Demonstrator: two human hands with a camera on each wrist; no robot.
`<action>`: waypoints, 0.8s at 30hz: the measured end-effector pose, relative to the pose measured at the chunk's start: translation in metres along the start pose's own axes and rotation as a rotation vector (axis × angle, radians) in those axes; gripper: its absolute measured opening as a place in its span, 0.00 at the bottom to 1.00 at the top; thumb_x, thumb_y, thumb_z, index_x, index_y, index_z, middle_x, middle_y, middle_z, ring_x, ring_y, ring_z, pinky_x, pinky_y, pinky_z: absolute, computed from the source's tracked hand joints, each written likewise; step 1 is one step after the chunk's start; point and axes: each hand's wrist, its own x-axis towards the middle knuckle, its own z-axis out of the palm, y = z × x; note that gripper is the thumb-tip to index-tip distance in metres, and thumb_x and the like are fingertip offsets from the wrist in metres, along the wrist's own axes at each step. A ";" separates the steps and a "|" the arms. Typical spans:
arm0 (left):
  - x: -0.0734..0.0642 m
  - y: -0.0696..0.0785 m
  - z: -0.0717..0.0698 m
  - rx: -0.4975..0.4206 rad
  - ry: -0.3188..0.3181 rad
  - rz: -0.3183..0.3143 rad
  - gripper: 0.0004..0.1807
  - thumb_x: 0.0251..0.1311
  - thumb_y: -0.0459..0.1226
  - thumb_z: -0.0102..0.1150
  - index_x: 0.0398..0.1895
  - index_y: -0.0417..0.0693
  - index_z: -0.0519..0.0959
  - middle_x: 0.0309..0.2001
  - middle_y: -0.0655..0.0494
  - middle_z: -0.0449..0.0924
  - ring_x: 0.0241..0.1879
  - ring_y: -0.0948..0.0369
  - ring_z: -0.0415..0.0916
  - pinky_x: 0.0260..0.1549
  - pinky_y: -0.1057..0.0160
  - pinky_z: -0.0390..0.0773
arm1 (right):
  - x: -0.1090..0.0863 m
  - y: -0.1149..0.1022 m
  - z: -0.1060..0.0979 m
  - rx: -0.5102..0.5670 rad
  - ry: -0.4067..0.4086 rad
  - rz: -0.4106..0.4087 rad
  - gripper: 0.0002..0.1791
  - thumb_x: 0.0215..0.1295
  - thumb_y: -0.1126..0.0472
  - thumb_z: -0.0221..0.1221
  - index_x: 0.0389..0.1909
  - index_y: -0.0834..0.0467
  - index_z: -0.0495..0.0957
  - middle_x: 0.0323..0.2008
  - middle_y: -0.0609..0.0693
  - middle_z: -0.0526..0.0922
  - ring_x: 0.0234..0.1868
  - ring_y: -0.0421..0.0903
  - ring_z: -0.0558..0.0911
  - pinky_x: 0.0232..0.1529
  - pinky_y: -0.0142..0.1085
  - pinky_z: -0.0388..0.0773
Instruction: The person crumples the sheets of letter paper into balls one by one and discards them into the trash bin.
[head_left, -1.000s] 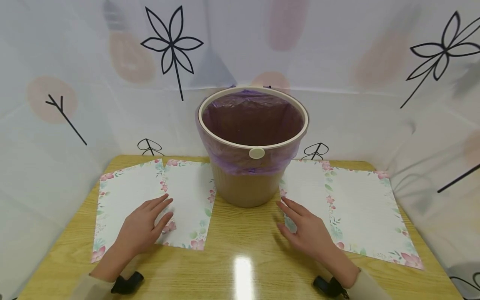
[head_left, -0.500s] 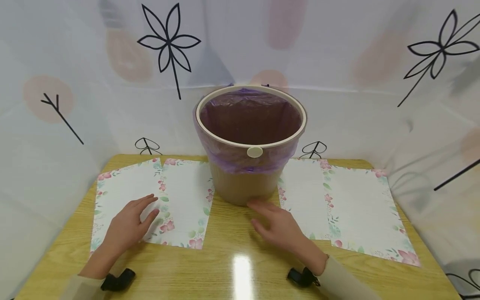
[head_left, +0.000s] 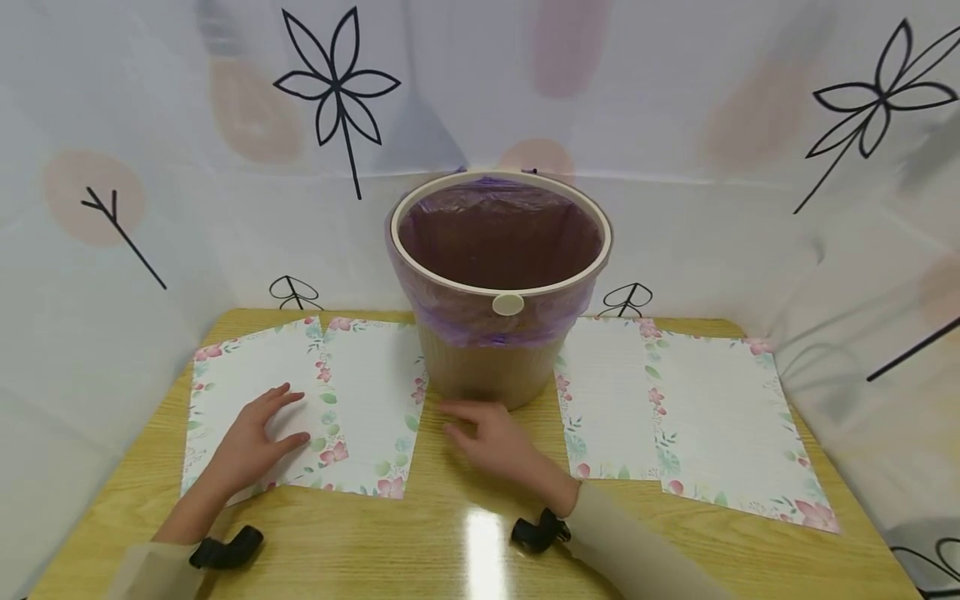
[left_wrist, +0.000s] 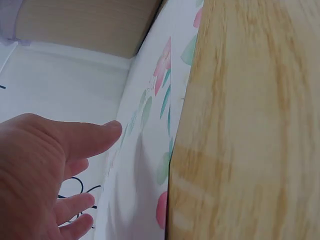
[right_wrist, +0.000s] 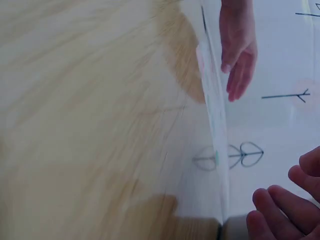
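Note:
My left hand (head_left: pixel 251 442) hovers over the left pair of white sheets of paper (head_left: pixel 371 392) with floral borders, its fingers spread and holding nothing. In the left wrist view the thumb (left_wrist: pixel 95 137) stands apart from the other fingers, above the paper's flower pattern. At the middle of the wooden table my right hand (head_left: pixel 495 442) is in front of a beige trash bin (head_left: pixel 487 371), fingers pointing left toward those sheets. Nothing lies between its loosely bent fingers (right_wrist: pixel 280 215). A purple plastic bag (head_left: pixel 435 308) lines the bin, folded over below its pale rim.
Another pair of floral-bordered sheets (head_left: pixel 738 425) lies overlapping on the right side of the table (head_left: pixel 375 550). A white cloth (head_left: pixel 675 233) printed with leaves surrounds the table at the back and sides. Each wrist wears a black device (head_left: pixel 228 550).
My right hand has swept left from beside the right sheets to the front of the bin. The left hand has drawn back a little to the left. The head view has shifted slightly.

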 end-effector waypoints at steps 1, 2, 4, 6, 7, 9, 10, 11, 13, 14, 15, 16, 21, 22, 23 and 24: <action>0.001 -0.001 0.001 -0.001 -0.006 -0.003 0.34 0.57 0.39 0.72 0.66 0.40 0.71 0.72 0.31 0.57 0.70 0.32 0.50 0.61 0.28 0.53 | 0.004 -0.001 0.005 0.049 -0.017 0.029 0.18 0.71 0.63 0.58 0.59 0.63 0.80 0.57 0.53 0.82 0.57 0.46 0.80 0.55 0.38 0.78; 0.001 -0.002 0.001 -0.002 -0.013 -0.004 0.35 0.56 0.39 0.72 0.66 0.39 0.71 0.72 0.31 0.57 0.70 0.32 0.50 0.61 0.28 0.53 | 0.008 -0.003 0.009 0.093 -0.030 0.058 0.18 0.71 0.64 0.57 0.59 0.62 0.80 0.57 0.52 0.82 0.57 0.44 0.80 0.54 0.36 0.78; 0.003 -0.003 0.002 -0.003 -0.025 -0.005 0.36 0.56 0.40 0.73 0.67 0.39 0.70 0.72 0.30 0.56 0.70 0.31 0.49 0.62 0.28 0.52 | 0.017 -0.005 0.019 0.174 -0.049 0.095 0.18 0.71 0.64 0.57 0.59 0.61 0.80 0.56 0.50 0.83 0.56 0.41 0.80 0.52 0.32 0.78; 0.004 -0.003 0.003 -0.002 -0.034 -0.003 0.36 0.56 0.41 0.73 0.67 0.39 0.70 0.72 0.30 0.56 0.70 0.31 0.50 0.62 0.28 0.53 | 0.026 -0.008 0.029 0.231 -0.064 0.120 0.17 0.71 0.65 0.57 0.59 0.61 0.80 0.56 0.50 0.83 0.55 0.40 0.81 0.50 0.30 0.78; 0.004 -0.003 0.004 -0.001 -0.037 -0.004 0.36 0.56 0.41 0.72 0.67 0.39 0.70 0.72 0.30 0.56 0.70 0.31 0.50 0.62 0.28 0.53 | 0.030 -0.009 0.034 0.247 -0.071 0.131 0.17 0.71 0.64 0.57 0.59 0.60 0.81 0.56 0.50 0.83 0.55 0.39 0.81 0.50 0.29 0.78; 0.004 -0.001 0.004 0.007 -0.037 -0.001 0.35 0.57 0.41 0.72 0.66 0.39 0.71 0.72 0.31 0.57 0.70 0.31 0.51 0.62 0.29 0.54 | 0.038 -0.012 0.043 0.269 -0.085 0.152 0.18 0.71 0.64 0.57 0.59 0.60 0.80 0.56 0.50 0.83 0.55 0.40 0.81 0.51 0.28 0.77; 0.005 0.000 0.005 0.009 -0.035 0.004 0.35 0.57 0.41 0.72 0.66 0.39 0.71 0.72 0.31 0.58 0.70 0.31 0.51 0.62 0.29 0.54 | 0.041 -0.013 0.047 0.271 -0.092 0.162 0.18 0.71 0.63 0.57 0.60 0.60 0.80 0.56 0.50 0.82 0.56 0.40 0.81 0.51 0.28 0.76; 0.005 0.001 0.005 0.011 -0.034 0.010 0.35 0.57 0.41 0.72 0.66 0.39 0.71 0.71 0.31 0.58 0.69 0.32 0.52 0.61 0.29 0.54 | 0.044 -0.014 0.051 0.273 -0.101 0.170 0.18 0.72 0.62 0.57 0.60 0.60 0.80 0.57 0.51 0.82 0.56 0.41 0.80 0.52 0.28 0.76; 0.005 0.003 0.006 0.010 -0.032 0.021 0.34 0.57 0.41 0.72 0.65 0.39 0.72 0.71 0.31 0.59 0.69 0.32 0.53 0.61 0.30 0.55 | 0.050 -0.015 0.057 0.272 -0.117 0.184 0.19 0.72 0.62 0.57 0.62 0.59 0.79 0.58 0.51 0.81 0.58 0.41 0.79 0.54 0.28 0.75; 0.005 0.005 0.007 0.009 -0.030 0.026 0.34 0.57 0.41 0.72 0.65 0.39 0.72 0.71 0.31 0.60 0.69 0.32 0.53 0.61 0.30 0.55 | 0.052 -0.015 0.060 0.271 -0.123 0.187 0.20 0.72 0.62 0.57 0.62 0.60 0.78 0.59 0.51 0.81 0.58 0.41 0.79 0.55 0.28 0.74; 0.005 0.006 0.008 0.005 -0.031 0.031 0.34 0.57 0.41 0.72 0.65 0.39 0.72 0.70 0.31 0.60 0.69 0.32 0.54 0.61 0.30 0.56 | 0.054 -0.016 0.063 0.266 -0.129 0.187 0.20 0.72 0.61 0.57 0.62 0.60 0.78 0.59 0.51 0.80 0.59 0.41 0.78 0.55 0.28 0.74; 0.005 0.007 0.009 0.000 -0.032 0.035 0.34 0.57 0.41 0.72 0.65 0.39 0.72 0.70 0.31 0.61 0.69 0.32 0.54 0.61 0.30 0.56 | 0.055 -0.015 0.065 0.259 -0.134 0.186 0.20 0.72 0.61 0.58 0.62 0.59 0.78 0.60 0.51 0.80 0.60 0.40 0.77 0.56 0.28 0.73; 0.006 0.012 0.013 -0.005 -0.033 0.057 0.33 0.58 0.42 0.71 0.65 0.39 0.73 0.70 0.31 0.62 0.68 0.33 0.56 0.61 0.31 0.57 | 0.059 -0.016 0.071 0.194 -0.155 0.169 0.21 0.71 0.61 0.58 0.63 0.59 0.77 0.61 0.49 0.79 0.61 0.39 0.76 0.57 0.28 0.72; 0.007 0.013 0.014 -0.004 -0.029 0.061 0.33 0.58 0.42 0.71 0.65 0.40 0.73 0.70 0.32 0.62 0.68 0.33 0.56 0.61 0.31 0.57 | 0.059 -0.016 0.071 0.179 -0.158 0.170 0.21 0.72 0.60 0.58 0.64 0.58 0.77 0.61 0.49 0.79 0.61 0.39 0.76 0.57 0.28 0.72; 0.007 0.014 0.015 -0.007 -0.023 0.064 0.32 0.58 0.42 0.71 0.64 0.40 0.74 0.70 0.33 0.63 0.68 0.34 0.56 0.61 0.31 0.57 | 0.059 -0.017 0.071 0.166 -0.161 0.173 0.21 0.72 0.60 0.58 0.64 0.58 0.77 0.61 0.49 0.79 0.60 0.39 0.76 0.57 0.27 0.72; 0.008 0.015 0.016 -0.013 -0.018 0.066 0.32 0.58 0.42 0.71 0.64 0.41 0.74 0.70 0.34 0.63 0.69 0.34 0.56 0.61 0.31 0.57 | 0.060 -0.018 0.071 0.156 -0.164 0.177 0.21 0.72 0.59 0.58 0.64 0.58 0.76 0.61 0.49 0.79 0.60 0.39 0.77 0.57 0.27 0.72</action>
